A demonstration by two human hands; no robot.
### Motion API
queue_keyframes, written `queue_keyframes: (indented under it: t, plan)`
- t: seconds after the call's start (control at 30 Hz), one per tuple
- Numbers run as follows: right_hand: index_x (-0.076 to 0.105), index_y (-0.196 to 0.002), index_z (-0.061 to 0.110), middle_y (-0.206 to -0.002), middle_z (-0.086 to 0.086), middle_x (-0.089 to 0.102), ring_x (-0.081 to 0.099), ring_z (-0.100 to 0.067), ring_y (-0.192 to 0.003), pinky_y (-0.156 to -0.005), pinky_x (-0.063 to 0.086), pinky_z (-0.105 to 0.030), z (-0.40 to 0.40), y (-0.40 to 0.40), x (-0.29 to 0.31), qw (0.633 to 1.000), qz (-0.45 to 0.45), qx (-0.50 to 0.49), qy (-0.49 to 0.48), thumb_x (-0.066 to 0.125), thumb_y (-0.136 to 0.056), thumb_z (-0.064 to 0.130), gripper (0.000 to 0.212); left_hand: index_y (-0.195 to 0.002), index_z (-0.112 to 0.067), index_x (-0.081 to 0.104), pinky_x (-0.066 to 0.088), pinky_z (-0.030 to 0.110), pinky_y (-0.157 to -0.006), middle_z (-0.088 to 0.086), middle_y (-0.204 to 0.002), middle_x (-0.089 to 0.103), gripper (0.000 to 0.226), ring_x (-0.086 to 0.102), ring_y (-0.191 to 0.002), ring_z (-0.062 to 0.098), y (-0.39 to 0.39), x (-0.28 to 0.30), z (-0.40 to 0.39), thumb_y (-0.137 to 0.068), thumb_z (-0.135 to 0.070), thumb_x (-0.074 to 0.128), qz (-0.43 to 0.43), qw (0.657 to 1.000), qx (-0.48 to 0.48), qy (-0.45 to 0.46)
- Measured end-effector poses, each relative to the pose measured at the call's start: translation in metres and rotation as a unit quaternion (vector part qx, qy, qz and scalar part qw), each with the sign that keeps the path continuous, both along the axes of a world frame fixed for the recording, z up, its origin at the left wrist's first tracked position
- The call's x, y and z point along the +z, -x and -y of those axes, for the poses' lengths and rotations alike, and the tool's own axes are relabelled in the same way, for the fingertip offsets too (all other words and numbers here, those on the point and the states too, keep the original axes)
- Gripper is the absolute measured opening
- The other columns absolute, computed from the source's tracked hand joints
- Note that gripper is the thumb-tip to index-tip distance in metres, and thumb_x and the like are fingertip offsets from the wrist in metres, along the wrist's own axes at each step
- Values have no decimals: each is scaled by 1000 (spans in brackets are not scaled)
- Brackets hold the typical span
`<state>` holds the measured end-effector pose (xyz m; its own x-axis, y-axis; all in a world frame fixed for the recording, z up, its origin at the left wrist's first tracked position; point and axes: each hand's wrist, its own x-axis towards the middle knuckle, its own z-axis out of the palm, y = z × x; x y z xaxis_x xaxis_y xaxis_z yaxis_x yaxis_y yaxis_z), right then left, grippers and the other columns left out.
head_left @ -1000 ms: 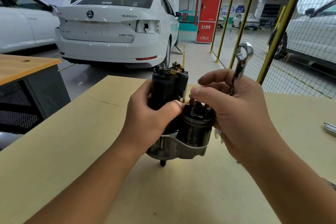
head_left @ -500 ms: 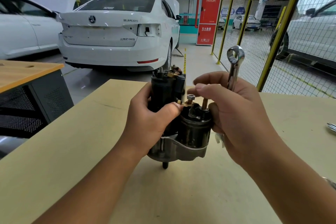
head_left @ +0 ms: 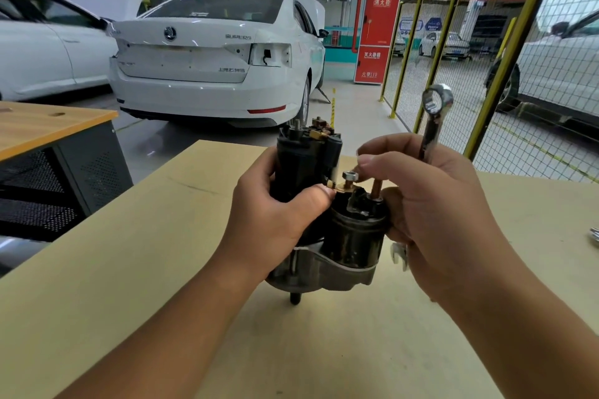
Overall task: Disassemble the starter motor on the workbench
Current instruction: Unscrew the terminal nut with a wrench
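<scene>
Vs. 1 s ago: right hand (head_left: 434, 220) has lifted its thumb and index off the terminal end, so the silver nut (head_left: 350, 175) and the copper stud (head_left: 376, 188) beside it now show; before they were covered by the fingers. Wrench (head_left: 432, 121) still upright in the same hand, tilt slightly changed. Left hand (head_left: 275, 214) same hold, motor barely moved.

Text readable: white sedan (head_left: 214, 55) trunk lid has "SUPERB" badge on the right plus a round emblem at centre; Chinese script under the badge too blurred to read. Red fire cabinet (head_left: 376, 37) has white Chinese characters at top and mid, bottom line ends in "119".

Grip: left hand wraps the black motor body of the starter motor (head_left: 324, 220), thumb tip pressed by the brass tab under the nut. Right hand curls lower fingers round the wrench shank, ring end up, open end poking out below the palm; thumb and index are bent just above the nut, narrow gap, touching it or not – can't tell. Right palm sits against the solenoid side.

Starter motor stands upright, nose down, on the tan desk (head_left: 129, 285), between both hands.
</scene>
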<state>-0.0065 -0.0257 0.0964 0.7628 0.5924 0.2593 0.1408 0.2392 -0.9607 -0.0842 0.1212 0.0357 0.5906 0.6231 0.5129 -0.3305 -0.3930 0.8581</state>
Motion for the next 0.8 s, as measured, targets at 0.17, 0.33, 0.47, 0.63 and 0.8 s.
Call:
queue_keyframes:
  t: [0.17, 0.33, 0.47, 0.63, 0.8]
  plan:
    - [73, -87, 18, -82, -8, 73, 65, -9, -65, -51, 45, -20, -1, 0, -3, 1000, 17, -1, 16, 77, -78, 8, 14, -108, -27, 71, 63, 37, -83, -6, -99, 73, 43, 72, -98, 14, 1, 0, 2, -68, -44, 72, -8, 1000, 8, -9]
    - [70, -86, 19, -67, 3, 65, 60, -4, -55, -45, 42, -15, -1, -1, -2, 999, 34, -15, 14, 82, -77, 8, 19, -108, -28, 71, 63, 33, -81, -6, -98, 73, 43, 72, -98, 13, 0, 1, 2, -69, -44, 72, -7, 1000, 10, -4]
    - [68, -83, 17, -57, 9, 61, 54, 1, -46, -41, 38, -11, 2, -4, 2, 998, 59, -8, 17, 79, -80, 2, 19, -105, -28, 71, 61, 27, -77, -8, -96, 72, 40, 71, -96, 12, -1, 1, 2, -68, -45, 73, -7, 1000, 14, -8]
    - [70, -80, 17, -62, 3, 65, 55, 1, -45, -40, 38, -11, 1, -4, 2, 997, 76, -14, 29, 79, -80, 5, 15, -106, -28, 70, 62, 29, -77, -7, -97, 73, 39, 72, -97, 14, 0, 1, 2, -70, -43, 73, -6, 1000, 9, -14]
    - [68, -86, 16, -59, 6, 64, 57, 1, -45, -40, 39, -11, 3, -7, 3, 997, 71, -9, 42, 84, -76, 9, 19, -109, -28, 70, 64, 33, -80, -7, -99, 72, 42, 72, -98, 13, 0, 2, 4, -71, -44, 72, -10, 1000, 12, -19]
